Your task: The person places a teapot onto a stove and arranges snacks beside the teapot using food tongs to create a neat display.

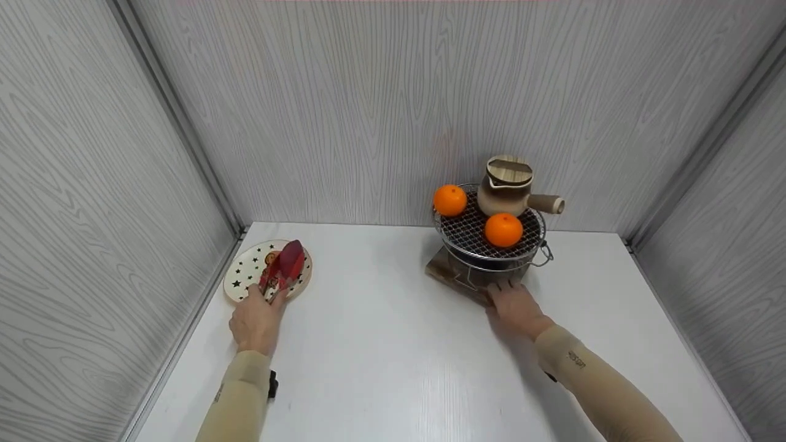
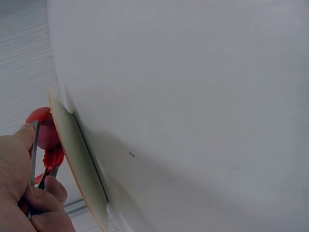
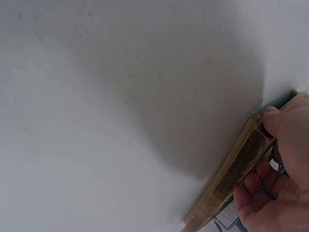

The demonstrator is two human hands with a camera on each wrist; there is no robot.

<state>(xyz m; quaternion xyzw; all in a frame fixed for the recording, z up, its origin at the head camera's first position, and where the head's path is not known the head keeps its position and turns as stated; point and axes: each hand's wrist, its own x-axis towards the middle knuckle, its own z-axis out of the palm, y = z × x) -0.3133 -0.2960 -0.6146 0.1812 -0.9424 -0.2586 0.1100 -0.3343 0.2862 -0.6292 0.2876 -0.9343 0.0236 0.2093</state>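
My left hand point(image 1: 255, 322) grips metal tongs with red tips point(image 1: 298, 267) over a round cream plate point(image 1: 244, 269) with black stars. Between the tips is a purple-red sweet potato point(image 1: 290, 253), above the plate. In the left wrist view, the plate point(image 2: 79, 159) appears edge-on beside the sweet potato point(image 2: 47, 135). On the right, my right hand point(image 1: 514, 307) holds the front corner of a wooden base point(image 1: 453, 281) under a round grill stove point(image 1: 488, 261). The right wrist view shows the thumb and curled fingers at the edge of that base point(image 3: 236, 166).
On the stove's wire mesh point(image 1: 465, 231) sit two oranges, one at the left point(image 1: 450, 201) and one in front point(image 1: 503, 230). Behind them stands a brown-and-cream teapot point(image 1: 500, 199) with a wooden lid, its side handle pointing right. Grey wood-grain panels point(image 1: 344, 110) enclose the white table point(image 1: 381, 344).
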